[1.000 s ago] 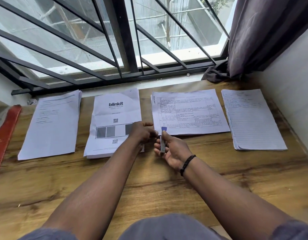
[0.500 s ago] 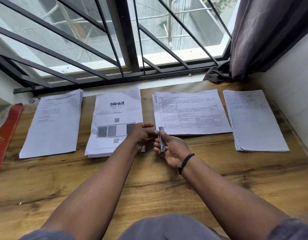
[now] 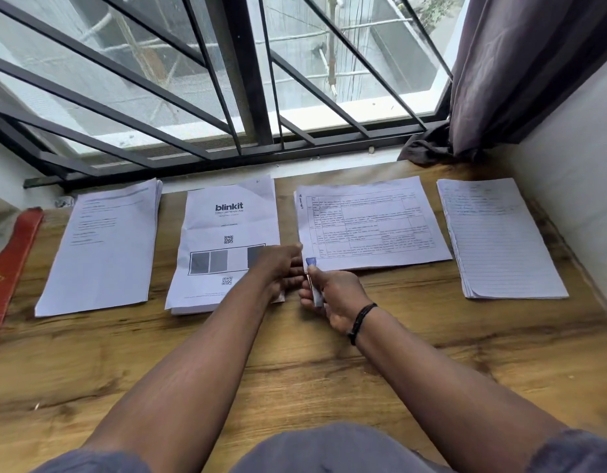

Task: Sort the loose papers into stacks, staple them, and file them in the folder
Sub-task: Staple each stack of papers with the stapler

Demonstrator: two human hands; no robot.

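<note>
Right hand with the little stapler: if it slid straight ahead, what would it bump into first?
Probably the table-printed paper stack. The right hand points the stapler away toward the window, and that stack's near edge lies just beyond the tip, though depth is unclear.

Bright daylight floods through the window (image 3: 227, 80) — wide-angle bending at edges, hands slightly motion-blurred.

The table (image 3: 295, 370) is warm honey-brown wood with darker grain streaks. Four white paper stacks lie on it: the leftmost stack (image 3: 100, 247) carries faint grey text, the blinkit stack (image 3: 227, 220) dark lettering, black QR codes and grey squares, the table-printed stack (image 3: 373, 227) a black grid, and the ruled stack (image 3: 500, 240) thin grey lines. A red folder (image 3: 8, 268) edges the left. The stapler (image 3: 314, 281) is blue-tipped and silvery. The curtain (image 3: 520, 63) is dusky purple-grey, the window bars (image 3: 247, 80) black.
</note>
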